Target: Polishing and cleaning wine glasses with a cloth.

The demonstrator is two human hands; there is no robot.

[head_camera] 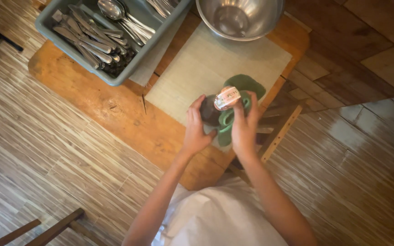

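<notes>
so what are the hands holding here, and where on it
Both hold a dark bottle: left hand around its lower body, right hand near the labelled neck with a green cloth.

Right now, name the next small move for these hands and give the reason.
Probably turn the dark bottle in the left hand while the right hand rubs the green cloth along it: both hands already grip it, the cloth pressed against its side.

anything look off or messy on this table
Mostly tidy. The cutlery lies jumbled in the grey bin, which hangs over the table edge. Both hands hold a dark bottle tipped over a green cloth; no spill shows.
</notes>
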